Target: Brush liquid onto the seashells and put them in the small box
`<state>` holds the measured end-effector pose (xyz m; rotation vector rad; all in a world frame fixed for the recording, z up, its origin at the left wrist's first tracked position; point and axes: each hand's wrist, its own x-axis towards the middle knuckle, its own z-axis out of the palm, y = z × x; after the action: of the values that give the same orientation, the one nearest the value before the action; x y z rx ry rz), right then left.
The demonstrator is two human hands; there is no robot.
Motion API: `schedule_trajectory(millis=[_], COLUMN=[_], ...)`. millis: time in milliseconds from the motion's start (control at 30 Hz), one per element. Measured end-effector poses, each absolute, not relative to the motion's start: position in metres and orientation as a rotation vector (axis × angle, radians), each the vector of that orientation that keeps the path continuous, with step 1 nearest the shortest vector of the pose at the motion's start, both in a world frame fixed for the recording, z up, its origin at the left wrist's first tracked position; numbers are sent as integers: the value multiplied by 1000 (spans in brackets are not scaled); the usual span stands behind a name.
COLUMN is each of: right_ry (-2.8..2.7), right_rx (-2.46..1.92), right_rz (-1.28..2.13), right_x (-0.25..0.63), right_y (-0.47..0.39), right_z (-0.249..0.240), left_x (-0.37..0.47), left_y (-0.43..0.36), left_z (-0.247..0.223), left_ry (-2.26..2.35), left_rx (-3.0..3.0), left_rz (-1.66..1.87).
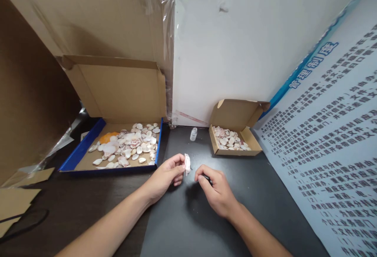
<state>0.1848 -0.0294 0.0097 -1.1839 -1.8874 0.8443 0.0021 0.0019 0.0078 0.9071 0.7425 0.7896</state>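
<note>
My left hand (pixel 169 172) pinches a whitish seashell (pixel 187 164) on edge between thumb and fingers, above the dark table. Just to its right, my right hand (pixel 216 190) is closed around a small black object (pixel 208 179), mostly hidden by the fingers, so its kind does not show. A slight gap separates the right fingertips from the shell. Behind both hands stands a small clear bottle (pixel 193 134) with a pale label.
At the left, an open blue-edged cardboard box (pixel 114 88) holds many loose shells and one orange piece. A smaller open carton (pixel 235 152) with shells stands at the back right. White and cardboard panels rise behind; a printed board (pixel 330 131) leans at the right.
</note>
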Motion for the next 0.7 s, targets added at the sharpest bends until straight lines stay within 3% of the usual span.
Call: schedule_trajectory(millis=[700], right_ry=[-1924], right_rx=[-1090], right_rz=[822], right_x=[183], right_y=[-35], right_z=[13], left_x=[0], left_y=[3], left_z=[4], left_ry=[694], left_rx=[769], left_rz=[764])
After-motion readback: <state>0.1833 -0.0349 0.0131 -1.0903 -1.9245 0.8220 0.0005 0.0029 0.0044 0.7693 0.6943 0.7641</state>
